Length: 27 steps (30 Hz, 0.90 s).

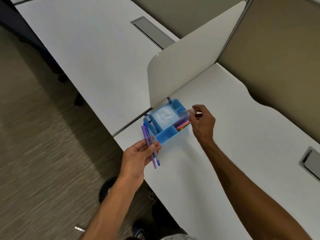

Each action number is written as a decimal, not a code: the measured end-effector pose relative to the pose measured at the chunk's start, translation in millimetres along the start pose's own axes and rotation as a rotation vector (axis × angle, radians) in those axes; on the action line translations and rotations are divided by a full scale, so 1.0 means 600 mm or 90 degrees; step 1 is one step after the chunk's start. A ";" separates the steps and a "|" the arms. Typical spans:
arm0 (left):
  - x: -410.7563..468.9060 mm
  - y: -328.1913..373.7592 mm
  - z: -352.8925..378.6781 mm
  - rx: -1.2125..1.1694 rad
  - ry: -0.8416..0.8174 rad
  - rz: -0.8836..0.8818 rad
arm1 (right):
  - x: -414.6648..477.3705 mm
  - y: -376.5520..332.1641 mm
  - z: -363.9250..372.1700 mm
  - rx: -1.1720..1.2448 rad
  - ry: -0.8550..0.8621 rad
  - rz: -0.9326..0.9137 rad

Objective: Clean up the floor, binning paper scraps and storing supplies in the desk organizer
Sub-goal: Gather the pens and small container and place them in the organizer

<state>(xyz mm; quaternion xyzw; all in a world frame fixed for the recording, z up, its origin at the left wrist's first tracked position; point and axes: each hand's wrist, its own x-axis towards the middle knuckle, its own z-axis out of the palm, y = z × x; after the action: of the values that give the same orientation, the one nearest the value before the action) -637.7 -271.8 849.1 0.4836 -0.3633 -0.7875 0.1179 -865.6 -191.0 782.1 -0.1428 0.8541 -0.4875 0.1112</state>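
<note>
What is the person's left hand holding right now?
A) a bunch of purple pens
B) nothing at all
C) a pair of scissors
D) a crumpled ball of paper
A: the left hand grips several purple pens bunched together, just beside the blue desk organizer on the white desk.

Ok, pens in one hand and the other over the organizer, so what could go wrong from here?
1. The left hand pinches several purple pens loosely in a bundle; one could slip out and drop back to the floor.
2. The blue organizer sits near the desk corner, so a nudge might push it off.
3. The right hand holds something small and blurred over the colored paper; it may land in the wrong compartment.
</note>
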 end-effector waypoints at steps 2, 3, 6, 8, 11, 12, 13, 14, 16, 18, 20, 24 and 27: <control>0.011 0.001 0.005 -0.002 -0.003 -0.010 | 0.033 0.011 0.012 -0.058 -0.032 -0.022; 0.016 0.000 0.008 0.001 -0.002 -0.014 | 0.047 0.016 0.018 -0.092 -0.051 -0.039; 0.029 -0.004 0.013 0.007 0.008 -0.026 | 0.075 0.032 0.036 -0.185 -0.110 -0.096; 0.037 -0.006 0.015 0.008 0.009 -0.033 | 0.087 0.043 0.046 -0.267 -0.139 -0.149; 0.046 -0.007 0.019 0.018 0.011 -0.042 | 0.099 0.049 0.053 -0.392 -0.143 -0.236; 0.049 -0.006 0.020 0.020 0.011 -0.044 | 0.102 0.048 0.054 -0.417 -0.138 -0.245; 0.051 -0.005 0.022 0.021 0.011 -0.046 | 0.105 0.045 0.054 -0.439 -0.135 -0.249; 0.052 -0.004 0.023 0.023 0.012 -0.046 | 0.108 0.043 0.056 -0.461 -0.136 -0.250; 0.056 -0.002 0.026 0.021 0.012 -0.045 | 0.116 0.039 0.061 -0.503 -0.144 -0.247; 0.058 0.000 0.028 0.018 0.008 -0.044 | 0.123 0.035 0.066 -0.535 -0.158 -0.233; 0.059 0.001 0.030 0.020 0.006 -0.044 | 0.129 0.032 0.069 -0.559 -0.175 -0.225; 0.060 0.003 0.031 0.019 0.004 -0.048 | 0.140 0.028 0.076 -0.587 -0.195 -0.224; 0.060 0.005 0.031 0.020 0.006 -0.051 | 0.143 0.028 0.085 -0.604 -0.195 -0.204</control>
<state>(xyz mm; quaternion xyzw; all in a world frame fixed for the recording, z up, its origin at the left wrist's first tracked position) -672.2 -284.7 831.6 0.5031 -0.3556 -0.7836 0.0802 -931.0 -253.9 737.5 -0.3761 0.9225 -0.0315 0.0817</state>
